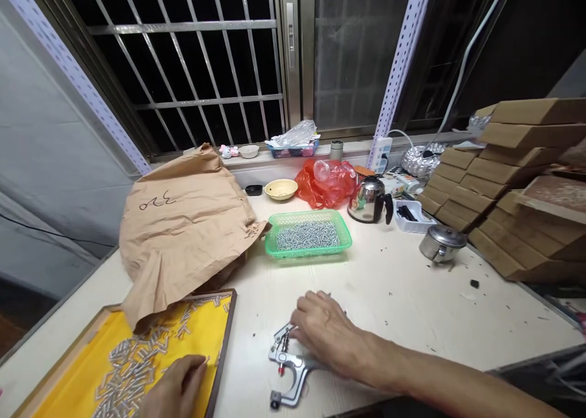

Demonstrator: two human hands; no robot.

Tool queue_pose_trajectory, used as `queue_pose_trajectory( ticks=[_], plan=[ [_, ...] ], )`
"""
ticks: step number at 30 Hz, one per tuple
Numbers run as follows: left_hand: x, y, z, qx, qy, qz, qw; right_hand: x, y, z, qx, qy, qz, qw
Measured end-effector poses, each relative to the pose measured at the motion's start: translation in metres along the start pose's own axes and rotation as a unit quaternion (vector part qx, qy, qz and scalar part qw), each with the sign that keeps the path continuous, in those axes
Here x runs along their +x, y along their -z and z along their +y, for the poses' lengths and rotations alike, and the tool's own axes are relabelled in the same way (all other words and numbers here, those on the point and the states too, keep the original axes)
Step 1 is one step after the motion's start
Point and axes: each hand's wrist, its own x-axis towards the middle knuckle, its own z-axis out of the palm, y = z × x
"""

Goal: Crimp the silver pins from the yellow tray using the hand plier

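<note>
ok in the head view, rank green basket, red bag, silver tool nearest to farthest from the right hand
1. Silver tool, partly under the right hand
2. Green basket, ahead of the hand
3. Red bag, behind the basket

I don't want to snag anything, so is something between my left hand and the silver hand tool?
Yes: the tray's dark rim lies between your left hand and the silver hand tool. Beyond that, nothing visible stands in the way.
</note>
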Motion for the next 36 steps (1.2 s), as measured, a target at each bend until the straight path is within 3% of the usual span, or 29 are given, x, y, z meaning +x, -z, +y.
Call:
queue_pose_trajectory(
  ticks=[4, 8, 12, 17, 22, 25, 27, 30, 33, 36],
  plan=[
    [-0.016, -0.016, 0.055, -0.170, 0.129, -0.124, 0.969, -0.051, -0.024, 0.001, 0.033, -0.055, -0.082, 0.995],
    [-0.022, -0.041, 0.092, -0.150, 0.101, -0.229, 0.956, -0.068, -0.041, 0.013, 0.020, -0.074, -0.120, 0.990],
    [-0.024, -0.055, 0.092, 0.057, -0.065, -0.220, 0.972, -0.071, -0.045, 0.014, 0.021, -0.066, -0.105, 0.992],
    [-0.032, -0.054, 0.084, 0.241, -0.199, -0.224, 0.923, -0.072, -0.042, 0.011, 0.020, -0.077, -0.112, 0.991],
    [-0.033, -0.054, 0.090, 0.321, -0.264, -0.253, 0.873, -0.072, -0.044, 0.009, 0.018, -0.075, -0.100, 0.992],
    [-0.029, -0.056, 0.089, 0.291, -0.269, -0.264, 0.879, -0.072, -0.046, 0.007, 0.007, -0.077, -0.088, 0.993],
    [-0.025, -0.058, 0.087, 0.214, -0.228, -0.257, 0.914, -0.072, -0.045, 0.006, 0.005, -0.079, -0.086, 0.993],
    [-0.018, -0.059, 0.087, 0.033, -0.033, -0.270, 0.962, -0.072, -0.041, 0.005, 0.008, -0.080, -0.087, 0.993],
    [-0.018, -0.060, 0.091, -0.117, 0.152, -0.302, 0.934, -0.072, -0.037, 0.003, 0.011, -0.083, -0.085, 0.993],
    [-0.022, -0.062, 0.095, -0.152, 0.202, -0.300, 0.920, -0.073, -0.037, 0.002, 0.013, -0.091, -0.085, 0.992]
  ],
)
